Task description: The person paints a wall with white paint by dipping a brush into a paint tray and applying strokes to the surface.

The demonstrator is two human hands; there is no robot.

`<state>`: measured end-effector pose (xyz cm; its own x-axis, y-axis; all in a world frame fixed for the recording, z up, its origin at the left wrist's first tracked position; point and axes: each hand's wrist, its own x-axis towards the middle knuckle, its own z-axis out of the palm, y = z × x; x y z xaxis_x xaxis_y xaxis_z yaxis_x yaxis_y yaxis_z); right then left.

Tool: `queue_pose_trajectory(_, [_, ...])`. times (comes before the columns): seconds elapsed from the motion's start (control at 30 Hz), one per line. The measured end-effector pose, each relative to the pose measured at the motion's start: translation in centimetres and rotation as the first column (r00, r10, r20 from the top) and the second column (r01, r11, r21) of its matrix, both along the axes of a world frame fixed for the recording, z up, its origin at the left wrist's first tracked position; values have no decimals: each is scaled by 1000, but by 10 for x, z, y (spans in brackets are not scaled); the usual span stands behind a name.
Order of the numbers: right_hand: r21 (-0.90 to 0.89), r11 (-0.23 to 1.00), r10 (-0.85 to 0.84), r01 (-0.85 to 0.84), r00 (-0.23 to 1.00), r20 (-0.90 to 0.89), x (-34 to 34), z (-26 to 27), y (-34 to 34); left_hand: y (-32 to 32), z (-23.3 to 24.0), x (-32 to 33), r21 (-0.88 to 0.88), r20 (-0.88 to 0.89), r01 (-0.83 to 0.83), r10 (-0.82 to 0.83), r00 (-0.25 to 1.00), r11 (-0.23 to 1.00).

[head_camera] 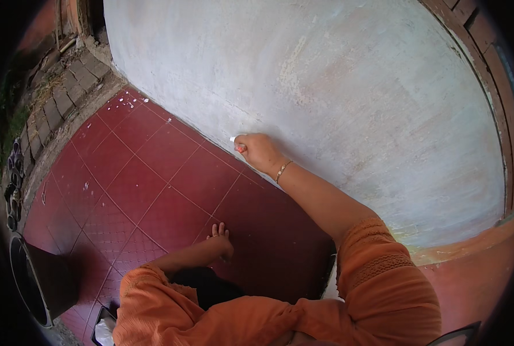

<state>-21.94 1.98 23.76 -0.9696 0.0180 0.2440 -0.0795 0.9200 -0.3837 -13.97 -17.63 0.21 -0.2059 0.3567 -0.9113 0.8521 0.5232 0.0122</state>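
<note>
My right hand [260,151] is closed around a small paintbrush-like tool [241,148]. Its red handle end shows between my fingers, and a white tip sticks out on the far side; the fist hides the rest. That fist is against the lower part of a whitewashed wall [326,108], just above where it meets the floor. Over the red tile floor [166,173], my left hand [220,242] is held low with its fingers extended and nothing in it. Whether it touches the tiles I cannot tell.
A dark bucket [51,277] stands on the tiles at the left. Near my body sits a black tray [97,326] with a white plastic bag [105,332]. White paint spots [129,101] dot the far corner. Sandals [15,190] and grey pavers [62,97] lie beyond the floor's edge.
</note>
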Motion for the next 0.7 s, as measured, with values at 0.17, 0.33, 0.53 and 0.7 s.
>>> queue_pose_trajectory(0.17, [6, 999, -42, 44, 976, -212, -50, 132, 6, -1, 14, -2, 22, 7, -67, 67, 998, 997])
queue_pose_trajectory(0.33, [334, 940, 244, 68, 550, -799, -60, 243, -3, -1, 9, 1, 7, -1, -33, 33, 999, 999])
queue_pose_trajectory(0.53, [425, 866, 295, 264, 415, -861, -69, 227, -2, 1, 2, 0, 25, 24, 37, -38, 999, 999])
queue_pose_trajectory(0.7, [484, 866, 218, 128, 774, -595, -77, 89, -3, -1, -8, -2, 7, 15, 70, -70, 997, 998])
